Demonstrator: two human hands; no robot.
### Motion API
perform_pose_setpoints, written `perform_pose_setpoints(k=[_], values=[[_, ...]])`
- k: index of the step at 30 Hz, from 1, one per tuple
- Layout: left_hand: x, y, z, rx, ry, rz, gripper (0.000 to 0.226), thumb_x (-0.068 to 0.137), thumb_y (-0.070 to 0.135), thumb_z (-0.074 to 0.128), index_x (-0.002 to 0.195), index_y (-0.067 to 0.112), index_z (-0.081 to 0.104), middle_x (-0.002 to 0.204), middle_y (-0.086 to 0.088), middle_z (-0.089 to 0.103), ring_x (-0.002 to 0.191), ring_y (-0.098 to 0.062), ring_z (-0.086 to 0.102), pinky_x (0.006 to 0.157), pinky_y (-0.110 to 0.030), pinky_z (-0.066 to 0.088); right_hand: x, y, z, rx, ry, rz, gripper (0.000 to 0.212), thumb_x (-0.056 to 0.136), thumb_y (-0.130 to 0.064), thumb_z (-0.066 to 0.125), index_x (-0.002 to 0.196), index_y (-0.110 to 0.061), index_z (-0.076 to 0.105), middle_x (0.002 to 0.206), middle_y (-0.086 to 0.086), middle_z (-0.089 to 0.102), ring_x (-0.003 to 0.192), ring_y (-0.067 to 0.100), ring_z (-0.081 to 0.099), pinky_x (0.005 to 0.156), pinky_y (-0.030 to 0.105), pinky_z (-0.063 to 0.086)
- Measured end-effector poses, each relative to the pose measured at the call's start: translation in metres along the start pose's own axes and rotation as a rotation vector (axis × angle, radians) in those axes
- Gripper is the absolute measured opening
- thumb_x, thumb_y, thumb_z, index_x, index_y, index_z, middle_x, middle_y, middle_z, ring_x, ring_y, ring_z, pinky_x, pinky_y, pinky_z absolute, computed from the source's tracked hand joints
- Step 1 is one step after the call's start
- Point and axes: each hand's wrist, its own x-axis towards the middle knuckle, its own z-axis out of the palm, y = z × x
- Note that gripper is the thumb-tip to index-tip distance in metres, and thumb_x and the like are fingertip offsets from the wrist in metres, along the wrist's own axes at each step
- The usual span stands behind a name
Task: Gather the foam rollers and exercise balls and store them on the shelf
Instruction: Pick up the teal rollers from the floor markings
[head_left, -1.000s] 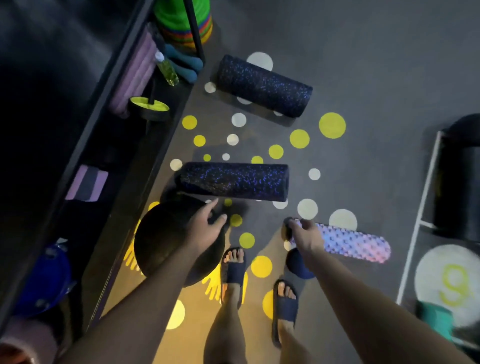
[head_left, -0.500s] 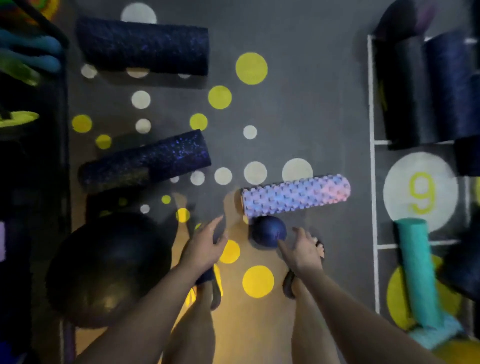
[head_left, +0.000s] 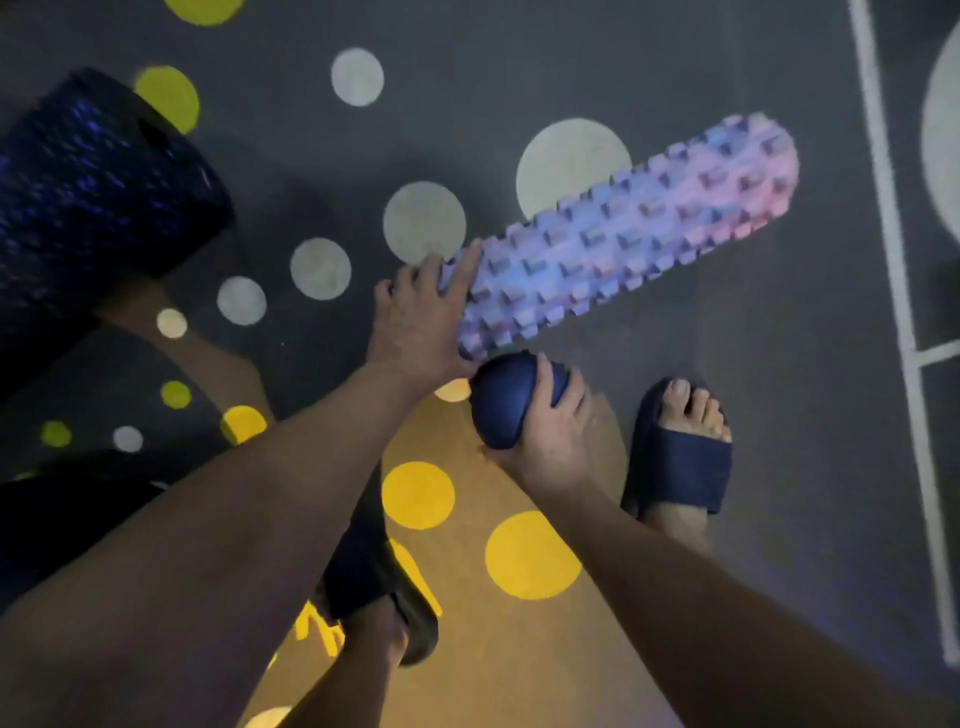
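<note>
dark grey floor (head_left: 649, 67) with yellow and white painted dots carries the equipment; a white line runs down the right edge. the knobbed lilac foam roller (head_left: 623, 234) lies diagonally on the floor, its near end toward the person's feet. the left hand (head_left: 415, 317) is wrapped over that near end, fingers curled on the knobs. the right hand (head_left: 545, 436) is closed around a small navy ball (head_left: 506, 400), which sits just below the roller's near end and appears to touch it. a dark speckled foam roller (head_left: 88, 197) lies at upper left, well apart. the shelf is not in view.

handling, as judged: the lilac roller looks light and stiff; its knobs give a secure, non-slip hold. held by one end alone it will tend to droop, so a grasp nearer mid-length would balance it better. the ball looks firm and smooth-skinned; a full-palm grip suits it. neither item appears fragile.
</note>
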Motion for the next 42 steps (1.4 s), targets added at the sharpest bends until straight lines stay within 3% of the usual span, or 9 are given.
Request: perform_pose_setpoints(k=[6, 10, 13, 15, 19, 25, 30, 35, 42], values=[[-0.074, -0.065, -0.048, 0.035, -0.082, -0.064, 0.122, 0.062, 0.061, 0.081, 0.160, 0.029, 0.015, 0.141, -0.011, 0.044, 0.123, -0.037, 0.048, 0.093, -0.049, 0.041, -0.016, -0.010, -0.062, -0.157, -0.088, -0.016, 0.125, 0.052, -0.054, 0.091, 0.147, -0.023, 0.016, 0.132, 0.014, 0.029, 0.120, 0.044, 0.038, 0.090, 0.052, 0.048], [-0.152, -0.164, -0.093, 0.167, -0.125, -0.178, 0.119, 0.055, 0.057, 0.088, 0.151, 0.028, 0.024, 0.136, -0.012, 0.051, 0.120, -0.036, 0.052, 0.094, -0.060, 0.043, -0.057, -0.030, -0.114, -0.438, -0.100, -0.121, 0.123, 0.055, -0.058, 0.083, 0.149, -0.028, 0.011, 0.130, 0.012, 0.029, 0.119, 0.039, 0.039, 0.084, 0.047, 0.047], [-0.199, -0.231, -0.108, 0.190, -0.233, -0.341, 0.104, 0.083, 0.049, 0.076, 0.163, 0.025, 0.015, 0.167, -0.016, 0.019, 0.156, -0.034, 0.017, 0.114, -0.075, 0.014, -0.076, -0.056, -0.139, -0.544, -0.128, -0.160, 0.124, 0.054, -0.061, 0.081, 0.150, -0.029, 0.010, 0.134, 0.011, 0.026, 0.123, 0.037, 0.036, 0.087, 0.045, 0.047], [-0.220, -0.258, -0.107, 0.188, -0.264, -0.487, 0.089, 0.097, 0.031, 0.065, 0.165, 0.023, 0.009, 0.171, -0.018, -0.006, 0.159, -0.036, -0.006, 0.119, -0.072, 0.001, -0.081, -0.083, -0.143, -0.543, -0.133, -0.194, 0.125, 0.051, -0.059, 0.083, 0.149, -0.029, 0.012, 0.134, 0.011, 0.027, 0.122, 0.037, 0.037, 0.085, 0.045, 0.051], [-0.240, -0.256, -0.094, 0.017, -0.186, -0.681, 0.072, 0.102, 0.014, 0.052, 0.163, 0.024, 0.016, 0.171, -0.019, -0.006, 0.159, -0.035, -0.001, 0.124, -0.065, 0.006, -0.074, -0.144, -0.125, -0.488, -0.093, -0.237, 0.123, 0.048, -0.057, 0.087, 0.146, -0.027, 0.020, 0.131, 0.011, 0.032, 0.120, 0.040, 0.039, 0.083, 0.048, 0.051], [-0.270, -0.242, -0.058, -0.156, -0.287, -0.899, 0.060, 0.099, 0.048, 0.048, 0.155, 0.031, 0.035, 0.170, -0.013, 0.012, 0.157, -0.040, 0.004, 0.121, -0.069, 0.002, -0.047, -0.228, -0.061, -0.563, -0.089, -0.415, 0.119, 0.051, -0.056, 0.086, 0.146, -0.024, 0.022, 0.125, 0.011, 0.035, 0.113, 0.039, 0.043, 0.076, 0.045, 0.051], [-0.305, -0.237, -0.039, -0.022, -0.297, -0.685, 0.063, 0.103, 0.055, 0.031, 0.162, 0.033, 0.022, 0.171, -0.007, 0.017, 0.157, -0.039, 0.006, 0.120, -0.071, 0.005, -0.031, -0.261, 0.016, -0.602, -0.132, -0.488, 0.127, 0.052, -0.055, 0.088, 0.150, -0.027, 0.013, 0.131, 0.013, 0.031, 0.116, 0.039, 0.041, 0.077, 0.047, 0.054], [-0.299, -0.234, -0.033, 0.022, -0.347, -0.614, 0.060, 0.103, 0.053, 0.030, 0.160, 0.034, 0.029, 0.170, -0.005, 0.022, 0.158, -0.033, 0.008, 0.119, -0.070, 0.003, -0.022, -0.259, 0.078, -0.645, -0.252, -0.484, 0.120, 0.076, -0.050, 0.079, 0.158, -0.023, -0.004, 0.153, 0.020, 0.016, 0.134, 0.045, 0.032, 0.091, 0.052, 0.053], [-0.269, -0.193, -0.074, -0.242, -0.383, -0.585, 0.061, 0.105, 0.048, 0.040, 0.160, 0.027, 0.027, 0.172, -0.002, 0.012, 0.159, -0.020, 0.007, 0.123, -0.061, 0.015, -0.070, -0.210, -0.039, -0.420, -0.324, -0.624, 0.089, 0.094, -0.033, 0.064, 0.161, -0.018, 0.007, 0.162, 0.011, 0.021, 0.135, 0.039, 0.047, 0.105, 0.046, 0.046]])
